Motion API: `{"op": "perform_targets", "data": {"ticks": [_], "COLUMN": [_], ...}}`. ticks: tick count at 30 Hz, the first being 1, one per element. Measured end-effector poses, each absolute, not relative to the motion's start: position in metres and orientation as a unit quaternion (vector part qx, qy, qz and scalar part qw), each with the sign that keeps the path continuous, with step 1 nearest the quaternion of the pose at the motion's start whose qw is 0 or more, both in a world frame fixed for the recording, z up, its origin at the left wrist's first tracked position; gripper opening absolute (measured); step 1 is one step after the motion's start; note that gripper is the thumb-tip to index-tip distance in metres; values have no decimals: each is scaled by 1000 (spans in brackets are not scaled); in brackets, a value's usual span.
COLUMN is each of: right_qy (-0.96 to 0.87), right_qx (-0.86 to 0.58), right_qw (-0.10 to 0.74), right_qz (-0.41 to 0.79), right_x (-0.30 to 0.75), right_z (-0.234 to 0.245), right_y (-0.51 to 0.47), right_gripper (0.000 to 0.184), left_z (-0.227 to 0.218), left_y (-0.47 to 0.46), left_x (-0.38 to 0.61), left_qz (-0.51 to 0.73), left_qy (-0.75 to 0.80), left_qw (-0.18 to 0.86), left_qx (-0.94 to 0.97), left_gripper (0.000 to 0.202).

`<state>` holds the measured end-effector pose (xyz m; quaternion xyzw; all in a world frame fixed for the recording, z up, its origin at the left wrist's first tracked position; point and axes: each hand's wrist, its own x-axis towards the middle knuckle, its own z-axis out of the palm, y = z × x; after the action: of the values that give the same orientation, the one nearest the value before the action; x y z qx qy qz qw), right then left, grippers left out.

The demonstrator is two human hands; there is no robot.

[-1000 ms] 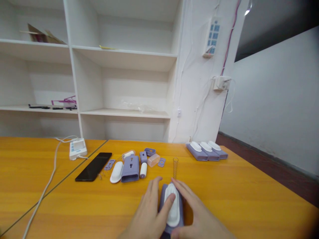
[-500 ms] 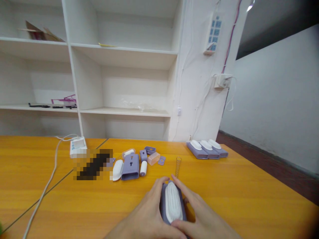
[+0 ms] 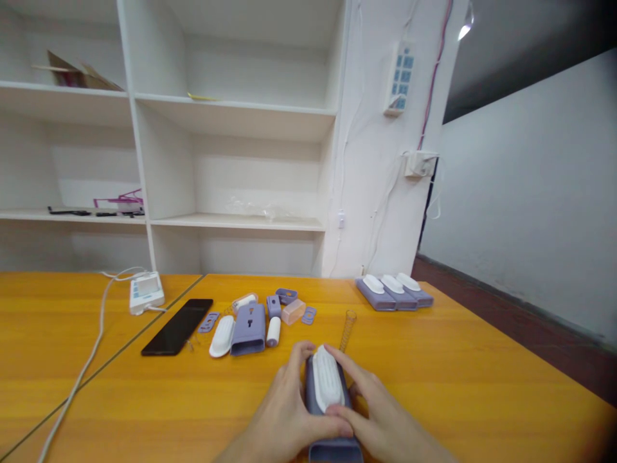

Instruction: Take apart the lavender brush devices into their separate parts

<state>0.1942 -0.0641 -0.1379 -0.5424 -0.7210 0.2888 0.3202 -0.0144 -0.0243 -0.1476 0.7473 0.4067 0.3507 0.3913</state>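
At the front of the table, a purple plastic housing (image 3: 335, 450) lies between my hands with its hollow end towards me. On top of it sits a white ribbed oval cover (image 3: 328, 381). My left hand (image 3: 282, 406) wraps the left side, fingers at the far end and thumb across the near part. From the right, my right hand (image 3: 378, 408) grips it, forefinger at the cover's far tip and thumb on its near end. Whether the cover is fastened to the housing, I cannot tell. A coil spring (image 3: 348, 329) stands just beyond.
Left of centre lie another purple housing (image 3: 249, 329), a white ribbed cover (image 3: 222, 337), a white cylinder (image 3: 273, 332), a pinkish clear box (image 3: 293, 312) and a black phone (image 3: 178, 328). Three covered purple units (image 3: 395, 297) line the back right. A power strip (image 3: 146, 292) trails its cable leftward.
The view has shifted slightly. The housing's hollow near end now shows below my thumbs, and my left thumb lies higher, by the cover's near end. Both hands keep hold.
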Motion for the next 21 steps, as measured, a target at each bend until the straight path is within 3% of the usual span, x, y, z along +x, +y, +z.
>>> {"op": "perform_targets", "data": {"ticks": [5,8,11,15,21], "right_qy": [-692,-689,-702,-733,-738], "right_qx": [-490,-434,-453,-472,-458], "right_qw": [388,384,356,352,373], "right_qz": [361,435,418,340,325], "right_x": [204,211,209,198,204], "right_z": [-151,-154,-152,-150,-167], "right_y": [-53,-53,-56,-58,-45], "right_gripper": [75,102,126,116,112], "left_z": [-141,-133,-128,-123,-115], "left_y": [-21,-17,-13,-11,-14], "left_x": [-16,-23,-31,-37,-39], "left_qz": [352,327,317,316,307], "left_qy": [396,400,399,361,394], "left_qw": [396,388,394,417,396], "left_qx": [750,763,765,772,770], "left_gripper": [108,116,117,126,126]}}
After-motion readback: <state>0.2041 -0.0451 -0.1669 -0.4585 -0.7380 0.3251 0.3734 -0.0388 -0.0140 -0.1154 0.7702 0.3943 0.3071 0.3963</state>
